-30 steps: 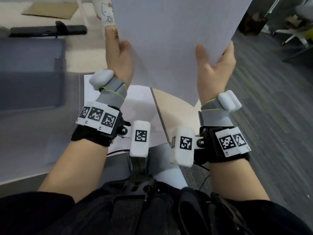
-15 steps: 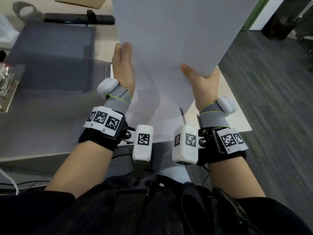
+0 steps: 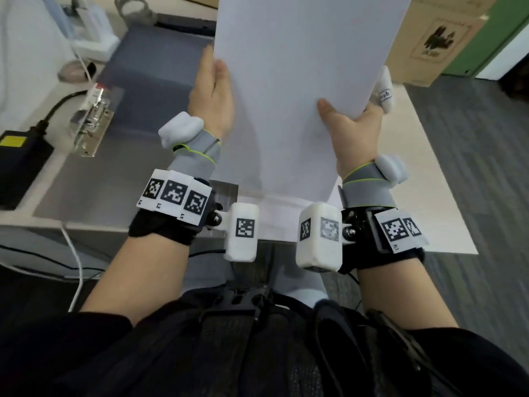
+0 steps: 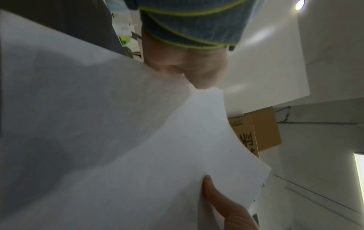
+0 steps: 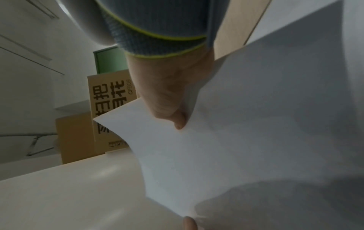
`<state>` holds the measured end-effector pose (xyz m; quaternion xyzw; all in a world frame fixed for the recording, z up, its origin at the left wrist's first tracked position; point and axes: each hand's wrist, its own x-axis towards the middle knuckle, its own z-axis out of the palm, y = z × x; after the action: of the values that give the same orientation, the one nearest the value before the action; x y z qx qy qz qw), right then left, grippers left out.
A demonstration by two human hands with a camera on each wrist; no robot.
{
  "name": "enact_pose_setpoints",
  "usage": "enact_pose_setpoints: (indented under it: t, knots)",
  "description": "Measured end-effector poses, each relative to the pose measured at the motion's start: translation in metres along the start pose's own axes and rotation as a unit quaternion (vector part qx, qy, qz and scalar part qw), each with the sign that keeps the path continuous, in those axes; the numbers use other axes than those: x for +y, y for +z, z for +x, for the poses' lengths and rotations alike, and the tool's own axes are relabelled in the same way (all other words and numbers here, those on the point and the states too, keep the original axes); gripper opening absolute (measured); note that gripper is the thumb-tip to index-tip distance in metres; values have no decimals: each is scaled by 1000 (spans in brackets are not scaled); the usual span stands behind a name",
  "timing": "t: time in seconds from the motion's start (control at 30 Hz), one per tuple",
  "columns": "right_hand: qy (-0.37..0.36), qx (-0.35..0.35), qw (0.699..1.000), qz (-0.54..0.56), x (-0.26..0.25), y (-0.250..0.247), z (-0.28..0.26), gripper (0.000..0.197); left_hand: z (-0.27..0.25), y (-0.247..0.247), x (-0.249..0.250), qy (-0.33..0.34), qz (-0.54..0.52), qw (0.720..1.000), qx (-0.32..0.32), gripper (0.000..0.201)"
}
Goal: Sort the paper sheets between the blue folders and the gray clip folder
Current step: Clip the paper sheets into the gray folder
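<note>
A stack of white paper sheets (image 3: 300, 67) stands nearly upright above the desk, held in both hands. My left hand (image 3: 213, 90) holds its left edge with the thumb on the front. At the bottom right corner my right hand (image 3: 355, 124) pinches the stack, thumb in front and fingers behind. The wrist views show the sheets (image 4: 138, 155) (image 5: 256, 140) close up. The gray clip folder (image 3: 114, 181) lies open on the desk at left, its metal clip (image 3: 91, 121) bare. A dark blue folder (image 3: 151, 67) lies behind it. More white sheets (image 3: 286, 216) lie flat under my wrists.
A black power brick (image 3: 17, 159) and a white cable (image 3: 74, 253) sit at the desk's left front. A cardboard box (image 3: 429, 38) stands on the floor at the far right. A small white object (image 3: 383, 90) pokes out behind the held sheets. Gray carpet lies to the right.
Both hands kept hold of the sheets and drew closer together. My view swung left, bringing the clip folder's metal clip and the power brick into sight.
</note>
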<state>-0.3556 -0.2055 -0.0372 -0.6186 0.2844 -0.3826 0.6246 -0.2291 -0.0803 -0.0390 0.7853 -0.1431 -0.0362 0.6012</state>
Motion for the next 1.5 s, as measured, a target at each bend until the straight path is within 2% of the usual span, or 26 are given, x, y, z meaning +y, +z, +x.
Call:
enact_pose_setpoints:
  t: [0.07,0.17,0.27,0.33,0.43,0.53,0.6,0.67,0.8,0.93,1.03,1.13,1.23,1.5]
  knots:
    - [10,-19,1000,-19,7,16,-2,11,6,-15,-9,-12,37,999,-18,47]
    - [45,-30,998,-43,19,38,-6,18,13,-36,-28,-42,92,994,-39,52]
    - [86,-41,993,-72,33,58,-11,18,17,-57,-42,-93,191,976,-53,40]
    - [115,-49,988,-89,42,69,-13,16,19,-73,-49,-96,250,962,-48,37]
    - [141,-62,982,-106,51,85,-18,15,26,-97,-67,-77,289,954,22,38]
    - [160,-76,978,-106,59,97,-23,24,25,-122,-78,-58,334,934,109,46]
    - [168,-82,976,-111,63,104,-26,28,22,-136,-86,-85,354,919,152,48]
    - [175,-85,974,-119,66,111,-28,32,23,-144,-95,-123,350,914,162,49]
    - [194,-94,969,-121,71,119,-30,22,24,-150,-109,-169,326,922,126,47]
    - [205,-105,964,-133,75,121,-31,17,24,-155,-107,-157,308,934,90,47]
    - [210,-98,963,-135,80,117,-31,20,22,-154,-105,-150,291,943,57,41]
    - [214,-90,963,-139,82,113,-30,27,20,-149,-109,-133,226,965,31,39]
    - [216,-80,961,-151,83,109,-27,27,15,-140,-108,-143,161,977,-1,43]
    - [212,-64,962,-158,82,100,-25,30,8,-128,-103,-140,128,979,-70,46]
